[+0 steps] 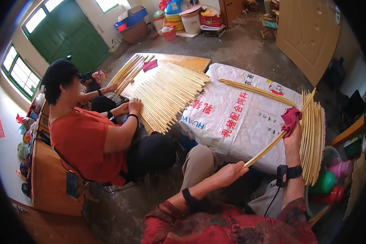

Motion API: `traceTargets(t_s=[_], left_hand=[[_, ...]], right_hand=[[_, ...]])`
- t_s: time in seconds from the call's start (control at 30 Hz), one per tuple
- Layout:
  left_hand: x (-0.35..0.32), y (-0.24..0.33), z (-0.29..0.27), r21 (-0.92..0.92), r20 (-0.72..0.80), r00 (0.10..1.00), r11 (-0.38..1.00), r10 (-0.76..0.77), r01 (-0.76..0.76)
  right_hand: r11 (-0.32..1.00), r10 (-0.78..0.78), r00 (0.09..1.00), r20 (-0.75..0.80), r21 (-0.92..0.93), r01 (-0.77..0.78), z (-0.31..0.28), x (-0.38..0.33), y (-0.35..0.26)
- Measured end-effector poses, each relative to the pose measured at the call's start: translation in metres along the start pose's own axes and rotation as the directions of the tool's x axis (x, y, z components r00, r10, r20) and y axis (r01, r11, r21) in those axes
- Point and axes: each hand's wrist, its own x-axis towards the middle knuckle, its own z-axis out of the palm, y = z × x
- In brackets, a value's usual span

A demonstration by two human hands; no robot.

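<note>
Stick [278,137] between both hands' fingers [236,167]

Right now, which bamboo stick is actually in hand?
The single stick slanting across the white sack: left hand grips its lower end, right hand wraps it with a red cloth.

Home workshop: bamboo-stick piles [166,95], concrete floor [240,44]

right hand [292,136]: its fingers are hiding behind a crumpled magenta cloth [290,116] | long pale bamboo stick [278,136]: cloth is covering its middle | green and pink plastic items [333,179]: blurring near the rim, kind unclear
</note>
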Motion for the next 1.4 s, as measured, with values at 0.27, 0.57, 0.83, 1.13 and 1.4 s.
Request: traceTargets(t_s=[0.27,0.57,0.83,1.13,1.4], left_hand=[[-0.051,0.001,-0.018,-0.046,0.034,0.999,0.999,0.007,-0.005],[-0.012,0.011,-0.003,-0.015,-0.059,0.997,0.999,0.046,-0.047],[0.068,0.004,0.022,0.032,-0.341,0.933,0.993,0.117,-0.113],[0.026,0.016,0.017,-0.175,-0.004,1.0,0.984,-0.016,0.015],[-0.076,-0.006,-0.017,-0.042,0.049,0.991,0.991,-0.124,0.126]], right_hand=[[1.0,-0.028,0.999,-0.035,0.01,0.028,-0.014,0.018,-0.019],[0.992,0.109,0.991,0.078,0.055,-0.113,-0.013,-0.004,0.024],[0.975,0.186,0.971,0.148,-0.147,-0.164,0.059,-0.093,0.055],[0.998,0.07,0.994,-0.085,0.009,-0.07,0.027,-0.019,0.007],[0.998,0.032,0.999,-0.027,0.048,-0.031,0.006,-0.002,0.004]])
